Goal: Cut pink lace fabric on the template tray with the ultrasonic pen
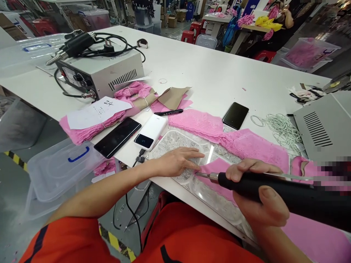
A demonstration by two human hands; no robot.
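Observation:
My right hand (260, 193) is wrapped round a black handheld tool (290, 197) with a slim metal tip. The tip meets the left edge of a pink fabric piece (216, 166), close to my left fingertips. My left hand (181, 160) lies with fingers stretched out on a clear, scratched-looking plastic lid (189, 137), its fingertips at the fabric's edge. Behind the hands, two overlapping stacks of pink lace pieces (197, 122) spread along the lid. Part of the pink piece is hidden under the tool and my right hand.
A grey power unit (109, 73) carries a similar corded tool (79, 45). Nearby are a dark phone (117, 137), a white power bank (150, 131), a marker (168, 112) and another phone (236, 115). Rubber bands (282, 128) lie beside a second grey unit (326, 124).

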